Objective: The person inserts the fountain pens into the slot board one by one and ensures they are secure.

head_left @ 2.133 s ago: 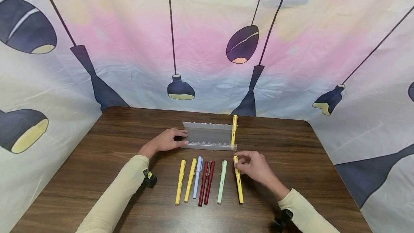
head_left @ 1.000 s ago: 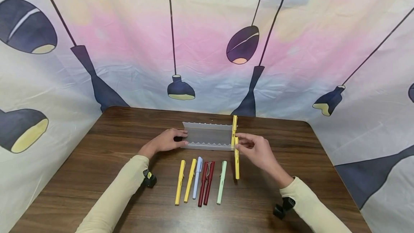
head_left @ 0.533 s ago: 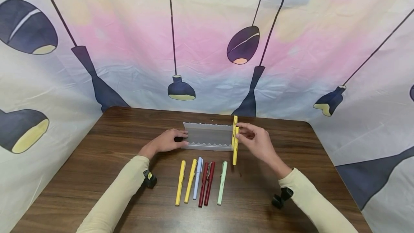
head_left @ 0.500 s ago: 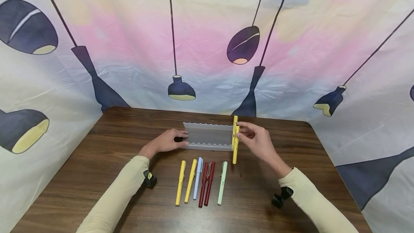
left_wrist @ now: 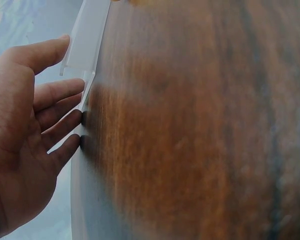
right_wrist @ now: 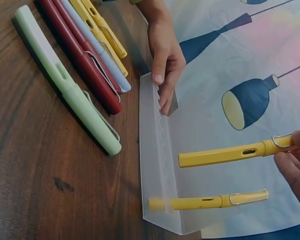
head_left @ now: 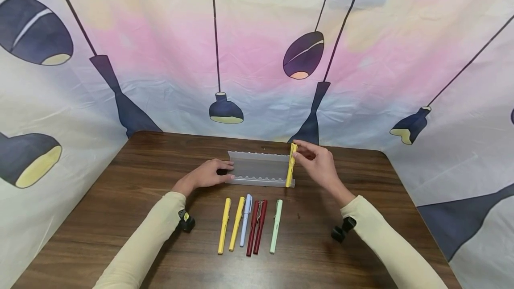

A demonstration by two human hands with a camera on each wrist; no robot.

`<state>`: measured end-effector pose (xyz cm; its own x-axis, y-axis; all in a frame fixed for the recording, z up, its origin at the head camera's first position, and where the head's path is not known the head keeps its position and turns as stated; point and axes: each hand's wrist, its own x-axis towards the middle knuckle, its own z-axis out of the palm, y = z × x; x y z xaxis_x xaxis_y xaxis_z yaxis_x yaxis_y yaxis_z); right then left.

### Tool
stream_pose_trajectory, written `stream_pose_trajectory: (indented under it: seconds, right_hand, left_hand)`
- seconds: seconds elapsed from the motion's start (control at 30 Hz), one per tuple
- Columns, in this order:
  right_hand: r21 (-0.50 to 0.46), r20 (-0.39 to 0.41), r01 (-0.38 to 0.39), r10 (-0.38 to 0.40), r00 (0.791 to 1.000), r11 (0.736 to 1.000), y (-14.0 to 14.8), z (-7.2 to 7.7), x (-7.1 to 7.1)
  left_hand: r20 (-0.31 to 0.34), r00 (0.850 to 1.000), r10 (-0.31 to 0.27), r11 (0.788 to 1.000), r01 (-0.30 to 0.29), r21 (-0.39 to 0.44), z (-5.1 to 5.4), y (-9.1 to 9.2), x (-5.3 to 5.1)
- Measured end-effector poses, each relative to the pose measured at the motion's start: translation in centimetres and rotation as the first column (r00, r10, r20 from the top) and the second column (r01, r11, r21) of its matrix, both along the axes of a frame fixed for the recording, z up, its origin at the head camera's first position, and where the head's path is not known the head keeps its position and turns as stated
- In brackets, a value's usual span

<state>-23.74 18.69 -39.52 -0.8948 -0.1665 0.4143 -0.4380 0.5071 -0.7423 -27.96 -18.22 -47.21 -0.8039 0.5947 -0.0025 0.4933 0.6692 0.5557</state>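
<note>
The right hand (head_left: 319, 164) pinches a yellow clip pen (right_wrist: 215, 156) near its cap end, between thumb and fingers; the barrel points away from the grip, toward the front wall of the translucent pen rack (head_left: 259, 167), next to a second yellow pen (right_wrist: 200, 203) resting there. This hand comes from the right side, wrist behind the fingertips. The left hand (head_left: 206, 174), fingers almost straight, touches the rack's left end.

Second yellow pen (right_wrist: 215, 156) now over holder (right_wrist: 151, 150)
</note>
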Motion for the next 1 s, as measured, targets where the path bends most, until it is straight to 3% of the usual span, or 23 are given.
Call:
stream_pose_trajectory:
  seconds: [0.47,1.0]
  right_hand:
    - [-0.015,0.004,0.013,-0.013,1.000,1.000,-0.3,-0.9,-2.0]
    - [-0.004,0.045,0.022,-0.022,0.999,1.000,-0.6,-2.2,-2.8]
  left_hand:
    - [-0.019,1.000,-0.001,1.000,0.001,-0.020,0.1,0.0,0.0]
    - [-0.008,1.000,0.004,1.000,-0.004,-0.021,-0.2,-0.1,-0.1]
